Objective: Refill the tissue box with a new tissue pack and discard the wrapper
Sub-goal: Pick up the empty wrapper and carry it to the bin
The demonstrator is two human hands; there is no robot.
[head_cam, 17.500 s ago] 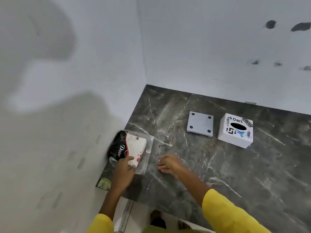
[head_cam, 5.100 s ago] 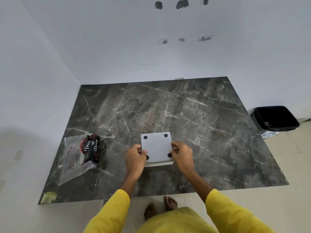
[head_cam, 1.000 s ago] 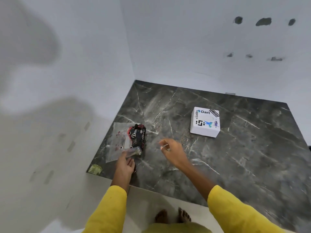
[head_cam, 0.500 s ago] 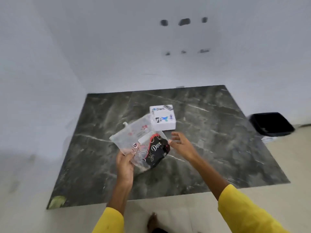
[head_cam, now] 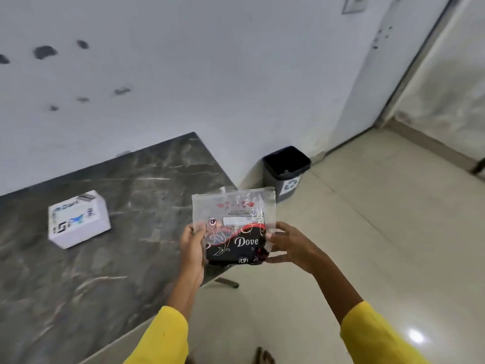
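Observation:
The empty clear plastic wrapper (head_cam: 233, 227), printed red and black with "Dove", is held up flat in the air over the table's right corner. My left hand (head_cam: 193, 248) grips its left edge. My right hand (head_cam: 286, 245) grips its right edge. The white tissue box (head_cam: 78, 219) with stickers stands closed on the dark marble table (head_cam: 131, 258), to the left of my hands and apart from them.
A black waste bin (head_cam: 286, 169) with a white recycling label stands on the beige tiled floor against the wall, beyond the table's right corner and past the wrapper. Open floor spreads to the right. A doorway is at the far right.
The view has swung right toward the bin. The wrapper has moved right past the table's corner, and my right hand, free half a second ago, now holds its right edge.

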